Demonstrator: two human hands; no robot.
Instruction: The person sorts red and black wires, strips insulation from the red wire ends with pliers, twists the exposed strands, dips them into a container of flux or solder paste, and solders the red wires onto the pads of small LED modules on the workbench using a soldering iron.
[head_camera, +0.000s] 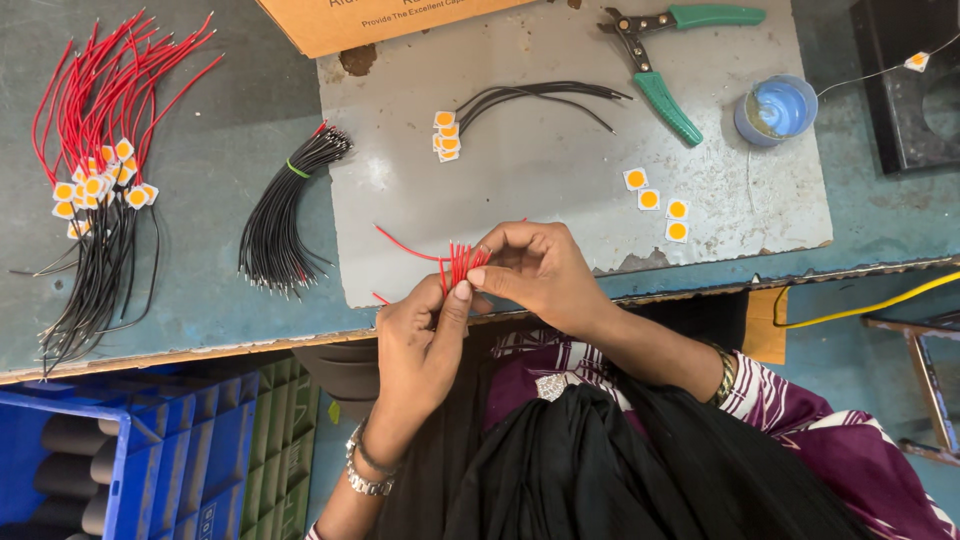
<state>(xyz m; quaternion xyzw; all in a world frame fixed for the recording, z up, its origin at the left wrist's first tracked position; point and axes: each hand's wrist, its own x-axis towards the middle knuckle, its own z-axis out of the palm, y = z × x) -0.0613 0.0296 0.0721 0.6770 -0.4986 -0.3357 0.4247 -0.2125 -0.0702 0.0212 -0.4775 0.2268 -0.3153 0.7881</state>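
- We pinch a small bunch of thin red insulated wires (458, 264) between both hands at the grey mat's (560, 170) front edge.
- Our left hand (420, 335) clamps the bunch; our right hand (535, 268) closes fingertips on its tips.
- We judge we are sorting wires; separating one needs a fine pinch.

A grey board (560, 170) lies on the blue-green bench (220, 130), carrying green-handled wire strippers (655, 70), a small blue pot (778, 108), a few black wires with square yellow chips (446, 135) on their ends, and four loose yellow chips (657, 203). Left of the board lies a banded bundle of black wires (285, 215), and further left a fan of red and black wires with chips attached (100, 150). A cardboard box (380, 18) sits at the top edge, and blue crates (150, 450) stand below the bench.
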